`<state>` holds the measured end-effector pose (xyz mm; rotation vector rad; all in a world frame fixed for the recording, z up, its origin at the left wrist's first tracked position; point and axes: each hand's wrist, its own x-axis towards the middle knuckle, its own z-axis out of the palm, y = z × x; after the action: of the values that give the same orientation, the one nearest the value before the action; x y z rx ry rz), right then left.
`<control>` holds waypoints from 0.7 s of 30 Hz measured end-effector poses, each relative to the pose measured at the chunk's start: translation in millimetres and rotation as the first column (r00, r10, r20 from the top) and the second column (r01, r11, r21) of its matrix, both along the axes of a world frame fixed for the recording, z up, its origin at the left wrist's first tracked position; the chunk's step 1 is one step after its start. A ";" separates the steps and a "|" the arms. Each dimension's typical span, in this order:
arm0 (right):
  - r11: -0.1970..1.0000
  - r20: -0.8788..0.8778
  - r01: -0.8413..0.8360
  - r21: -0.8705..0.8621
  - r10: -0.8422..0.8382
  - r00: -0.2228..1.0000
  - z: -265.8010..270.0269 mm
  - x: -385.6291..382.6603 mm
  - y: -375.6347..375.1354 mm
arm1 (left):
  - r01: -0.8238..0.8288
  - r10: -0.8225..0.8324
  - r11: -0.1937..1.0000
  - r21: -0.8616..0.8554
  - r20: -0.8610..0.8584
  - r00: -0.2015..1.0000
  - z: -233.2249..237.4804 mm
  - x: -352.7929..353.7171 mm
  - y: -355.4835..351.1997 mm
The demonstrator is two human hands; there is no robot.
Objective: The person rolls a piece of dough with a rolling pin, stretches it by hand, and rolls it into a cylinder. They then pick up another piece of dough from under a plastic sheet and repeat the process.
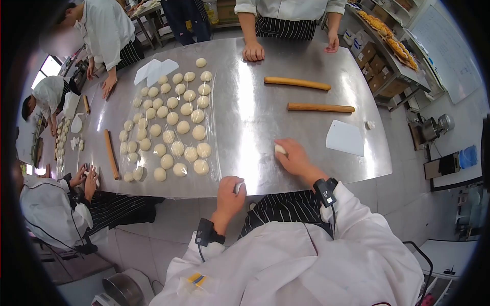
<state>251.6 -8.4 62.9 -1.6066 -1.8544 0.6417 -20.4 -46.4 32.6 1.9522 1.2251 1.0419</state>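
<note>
Right hand (295, 157) cupped over small pale round dough ball (279, 149) on shiny steel table (245, 117). Left hand (229, 194) curled round second white dough piece (238, 187) at table edge, 7 o'clock of the first. Judged soft, light, tacky: cup from above, don't pinch.

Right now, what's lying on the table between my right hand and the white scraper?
Nothing: in the head view, the steel table is bare between your right hand, cupped over a dough piece, and the white scraper.
</note>
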 end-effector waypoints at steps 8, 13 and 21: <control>0.978 0.350 -0.086 0.191 0.014 0.937 -18.3 -12.9 13.8 | 0.035 -0.035 0.995 0.096 0.005 0.999 5.3 13.5 9.1; 0.979 0.582 -0.157 -0.132 0.205 0.787 -16.4 -25.3 35.9 | 0.079 -0.077 0.996 0.027 -0.070 0.995 14.9 -8.1 5.0; 0.998 -0.343 0.049 0.029 -0.037 0.939 -51.0 35.2 66.9 | -0.018 0.018 0.997 -0.077 -0.008 1.000 13.9 4.3 21.5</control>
<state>286.8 58.6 11.9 -1.4042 -1.5624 0.8064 -16.1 -25.0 46.5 1.8910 1.2705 0.9828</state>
